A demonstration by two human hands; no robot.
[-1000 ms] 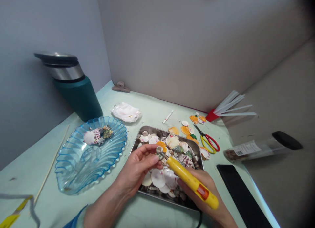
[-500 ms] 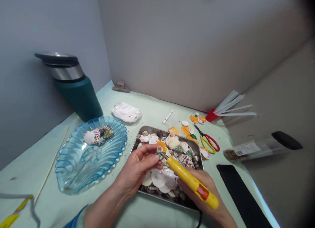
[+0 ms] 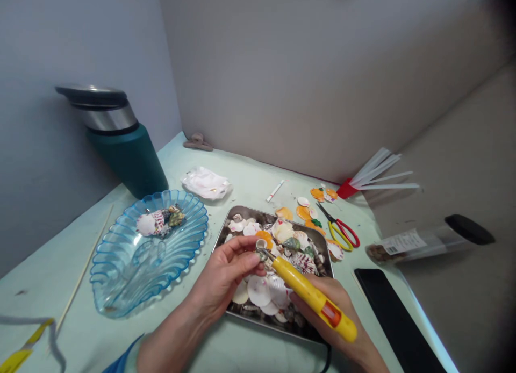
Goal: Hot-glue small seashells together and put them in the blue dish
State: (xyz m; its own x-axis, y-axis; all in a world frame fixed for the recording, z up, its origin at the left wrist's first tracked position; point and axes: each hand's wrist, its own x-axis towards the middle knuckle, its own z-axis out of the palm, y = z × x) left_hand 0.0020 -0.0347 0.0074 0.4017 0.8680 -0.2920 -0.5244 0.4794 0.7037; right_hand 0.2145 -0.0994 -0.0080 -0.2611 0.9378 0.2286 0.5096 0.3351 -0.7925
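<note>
Near the middle of the frame, a little below its mid-height, a small shell [image 3: 261, 244] sat at the fingertips of the left hand [image 3: 223, 273], pinched between thumb and forefinger, its pale round opening turned upward. The right hand [image 3: 338, 303] came in from the lower right, wrapped around the handle of a yellow tool [image 3: 308, 287]; most of its fingers were hidden behind that handle. The relation that mattered lay between the shell and the tool's metal tip [image 3: 269, 253]: the tool's long axis ran on a slant from the lower right up toward the centre, so its tip pointed up and left, straight at the shell. Tip and shell met or all but met in the picture, yet whether they actually touched could not be told at this size. The left hand was plainly the nearer of the two, its fingertips on the shell, while the right hand stood off to the lower right and reached it only through the tool. Both hands were raised over a metal tray [image 3: 278, 330] of loose shells [image 3: 258, 291], just below the frame's centre, with a blue dish [image 3: 100, 287] left of them and scissors [image 3: 346, 236] to the right.
</note>
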